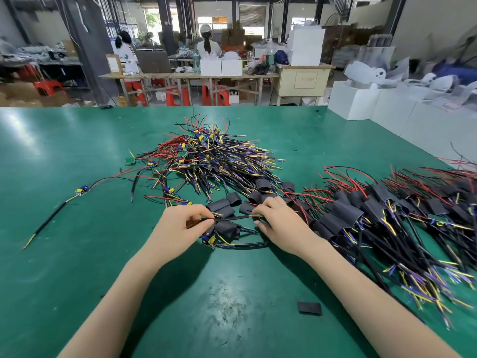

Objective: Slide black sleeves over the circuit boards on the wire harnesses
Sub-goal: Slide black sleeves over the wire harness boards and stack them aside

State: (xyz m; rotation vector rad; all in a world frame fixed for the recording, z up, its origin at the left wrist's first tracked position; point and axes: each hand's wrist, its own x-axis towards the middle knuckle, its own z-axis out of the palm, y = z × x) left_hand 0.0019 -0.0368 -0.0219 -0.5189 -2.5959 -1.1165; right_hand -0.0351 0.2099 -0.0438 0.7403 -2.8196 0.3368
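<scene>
On the green table (pixel 77 156), the left hand (pixel 178 226) and right hand (pixel 278 223) each pinch one black cable (pixel 232 217) stretched between them. Loose black sleeves (pixel 224 206) lie at 12 o'clock from it, a bare circuit board (pixel 209 241) at 6 o'clock.

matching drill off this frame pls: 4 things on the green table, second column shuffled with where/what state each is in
Things:
1. lone black sleeve
2. stray harness
3. unsleeved pile
4. sleeved pile

Place or state:
A. heaped at table centre, bare boards showing
B. lying alone, flat, near the right forearm
C. spread along the right side, boards covered in black
D. off by itself to the left, board bare

Pairs: 1-B, 2-D, 3-A, 4-C

Both hands, left hand and right hand, hold one black cable between them.
</scene>
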